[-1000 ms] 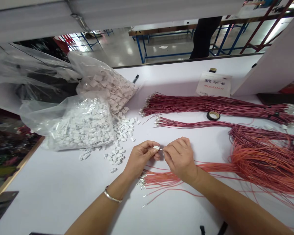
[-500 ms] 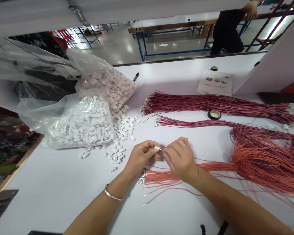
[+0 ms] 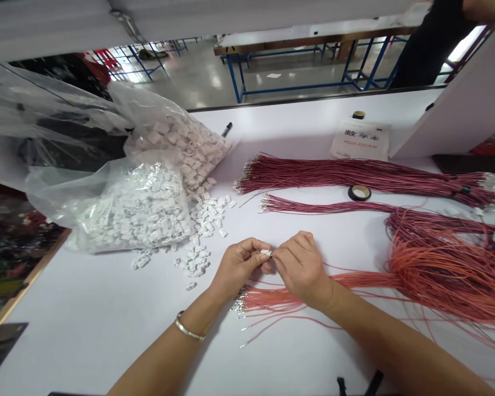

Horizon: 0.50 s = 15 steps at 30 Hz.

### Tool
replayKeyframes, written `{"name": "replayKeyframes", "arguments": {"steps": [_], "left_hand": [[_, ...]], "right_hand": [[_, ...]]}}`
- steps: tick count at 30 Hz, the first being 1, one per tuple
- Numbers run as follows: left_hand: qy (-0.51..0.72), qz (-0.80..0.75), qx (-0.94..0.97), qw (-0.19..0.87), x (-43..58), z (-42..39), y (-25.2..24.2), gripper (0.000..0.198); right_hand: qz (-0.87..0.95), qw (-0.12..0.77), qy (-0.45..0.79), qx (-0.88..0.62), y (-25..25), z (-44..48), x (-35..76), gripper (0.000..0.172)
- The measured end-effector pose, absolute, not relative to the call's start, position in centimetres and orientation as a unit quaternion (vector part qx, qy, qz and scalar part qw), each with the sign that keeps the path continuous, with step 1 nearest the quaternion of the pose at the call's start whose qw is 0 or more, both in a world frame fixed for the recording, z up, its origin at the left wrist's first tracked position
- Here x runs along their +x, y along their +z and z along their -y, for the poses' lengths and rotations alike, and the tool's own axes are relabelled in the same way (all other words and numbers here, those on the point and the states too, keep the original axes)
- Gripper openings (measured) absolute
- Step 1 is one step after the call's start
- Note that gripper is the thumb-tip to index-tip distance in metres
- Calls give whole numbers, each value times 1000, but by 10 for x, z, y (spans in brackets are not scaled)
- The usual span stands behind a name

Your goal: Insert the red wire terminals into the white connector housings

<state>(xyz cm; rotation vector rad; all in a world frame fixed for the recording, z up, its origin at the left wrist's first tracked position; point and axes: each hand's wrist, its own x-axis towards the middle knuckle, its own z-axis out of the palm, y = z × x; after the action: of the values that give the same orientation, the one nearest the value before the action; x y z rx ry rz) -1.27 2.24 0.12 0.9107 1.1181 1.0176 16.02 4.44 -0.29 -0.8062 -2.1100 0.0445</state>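
Observation:
Between the thumb and fingers of my left hand [image 3: 244,263] is a small white plastic connector housing [image 3: 266,252]. My right hand [image 3: 300,267] is closed in a pinch right beside it, on a wire whose end meets the housing; the fingers cover most of that wire. Beneath both hands lies a bundle of orange-red wires [image 3: 272,300] with metal terminals at its left end. Loose white housings [image 3: 196,258] are scattered left of my left hand, spilling from a clear bag of white housings [image 3: 136,206].
Dark red wire bundles [image 3: 338,179] stretch across the table behind my hands, near a roll of black tape [image 3: 359,192]. A tangled heap of orange wires [image 3: 441,275] lies right. Behind are a second bag of parts [image 3: 185,146], a marker [image 3: 227,130], a printed booklet [image 3: 361,140] and a person [image 3: 433,47].
My right fingers have come closer to the housing, and the short bare gap of wire between the hands has closed. The person in the background has moved to the right.

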Motion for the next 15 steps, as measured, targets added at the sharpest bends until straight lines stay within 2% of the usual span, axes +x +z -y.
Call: {"name": "replayKeyframes", "arguments": {"steps": [6, 15], "left_hand": [[438, -487, 407, 636, -12, -21, 3, 29], [473, -501, 417, 592, -11, -23, 7, 27]], "right_hand": [[844, 439, 26, -308, -4, -45, 159, 29], [820, 444, 83, -351, -5, -46, 163, 16]]}}
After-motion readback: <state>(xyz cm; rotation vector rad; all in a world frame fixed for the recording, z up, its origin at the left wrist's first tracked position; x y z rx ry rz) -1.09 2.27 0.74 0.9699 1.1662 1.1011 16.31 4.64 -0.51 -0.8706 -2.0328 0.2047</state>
